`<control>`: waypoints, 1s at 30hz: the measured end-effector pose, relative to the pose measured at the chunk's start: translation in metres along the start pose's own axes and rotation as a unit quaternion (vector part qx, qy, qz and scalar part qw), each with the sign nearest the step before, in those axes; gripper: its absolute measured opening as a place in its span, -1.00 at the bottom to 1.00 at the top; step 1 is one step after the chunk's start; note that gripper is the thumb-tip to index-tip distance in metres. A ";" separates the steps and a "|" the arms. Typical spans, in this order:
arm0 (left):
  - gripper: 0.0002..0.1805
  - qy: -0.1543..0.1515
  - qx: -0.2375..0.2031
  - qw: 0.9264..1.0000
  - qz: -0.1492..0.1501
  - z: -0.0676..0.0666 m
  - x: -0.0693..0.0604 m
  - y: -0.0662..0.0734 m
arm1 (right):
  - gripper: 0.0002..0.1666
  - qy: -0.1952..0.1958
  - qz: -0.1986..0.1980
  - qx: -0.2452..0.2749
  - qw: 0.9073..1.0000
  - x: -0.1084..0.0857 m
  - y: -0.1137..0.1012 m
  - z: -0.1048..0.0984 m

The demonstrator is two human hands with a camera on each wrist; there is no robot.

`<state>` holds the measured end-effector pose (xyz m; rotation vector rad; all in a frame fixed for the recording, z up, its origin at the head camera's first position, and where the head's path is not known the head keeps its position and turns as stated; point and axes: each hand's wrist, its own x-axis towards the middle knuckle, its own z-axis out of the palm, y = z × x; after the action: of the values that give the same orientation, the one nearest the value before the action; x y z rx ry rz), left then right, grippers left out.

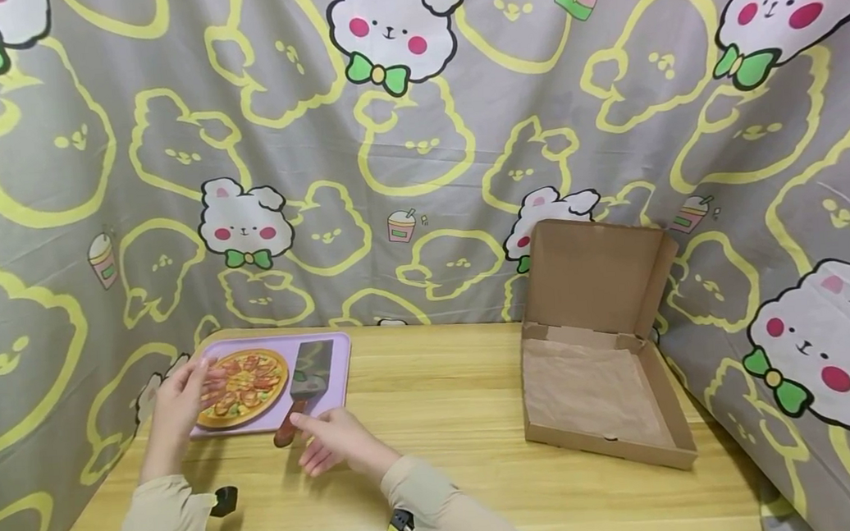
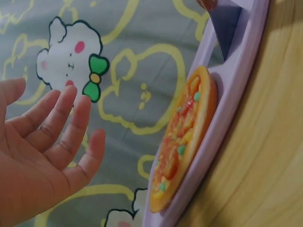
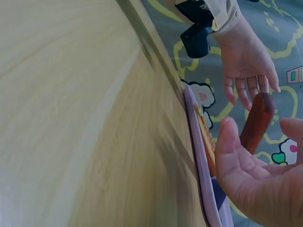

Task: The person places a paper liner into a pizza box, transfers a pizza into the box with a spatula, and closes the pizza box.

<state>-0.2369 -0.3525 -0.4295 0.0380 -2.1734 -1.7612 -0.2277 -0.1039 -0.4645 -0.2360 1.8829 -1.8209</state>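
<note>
A round pizza with colourful toppings lies on a lilac tray. To its right, on the same tray, rests a pizza server with a broad metal blade; its brown handle sticks out past the tray's front edge. My left hand hovers over the pizza's left side, fingers spread and holding nothing. Beside the handle is my right hand, its thumb and fingers apart. The right wrist view has the handle between thumb and fingers, not gripped; whether the thumb touches it, I cannot tell.
An open cardboard pizza box stands at the right of the wooden table, its lid raised at the back and brown paper inside. A patterned curtain encloses the table's back and sides.
</note>
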 end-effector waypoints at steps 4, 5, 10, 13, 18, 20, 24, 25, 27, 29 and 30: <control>-0.86 0.002 0.008 1.000 -0.010 -0.001 0.000 -0.007 | -0.36 -0.024 0.018 0.032 0.999 0.002 -0.001 0.004; -0.85 0.002 0.012 1.000 -0.016 -0.001 0.000 -0.009 | -0.40 -0.029 0.023 0.041 0.998 0.002 -0.002 0.005; -0.72 0.001 0.040 0.998 -0.044 0.001 0.000 -0.012 | -0.58 -0.042 0.038 0.066 0.996 0.003 -0.005 0.009; -0.70 0.000 0.039 0.998 -0.048 0.001 0.000 -0.014 | -0.66 -0.039 0.043 0.072 0.996 0.003 -0.006 0.011; -0.72 -0.004 0.015 0.998 -0.063 0.004 0.001 -0.017 | -0.70 -0.043 0.046 0.085 0.994 0.001 -0.008 0.009; -0.69 -0.010 0.012 0.998 -0.066 0.007 0.001 -0.017 | -0.71 -0.048 0.047 0.094 0.993 0.000 -0.008 0.007; -0.75 -0.024 0.008 0.998 -0.061 0.013 0.002 -0.016 | -0.75 -0.050 0.055 0.122 0.990 0.001 -0.006 0.004; -0.78 -0.025 0.004 0.998 -0.059 0.013 0.002 -0.016 | -0.76 -0.049 0.057 0.129 0.989 0.002 -0.006 0.003; -0.82 -0.027 -0.003 0.998 -0.054 0.015 0.002 -0.015 | -0.77 -0.047 0.061 0.139 0.987 0.002 -0.005 0.001; -0.81 -0.028 -0.003 0.998 -0.050 0.015 0.002 -0.014 | -0.78 -0.045 0.064 0.143 0.987 0.002 -0.004 0.000; -0.80 -0.028 0.001 0.998 -0.049 0.015 0.002 -0.014 | -0.78 -0.046 0.062 0.140 0.987 0.001 -0.004 -0.001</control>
<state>-0.2459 -0.3416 -0.4450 0.0983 -2.2484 -1.8356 -0.2302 -0.1040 -0.4614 -0.0985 1.5231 -1.9272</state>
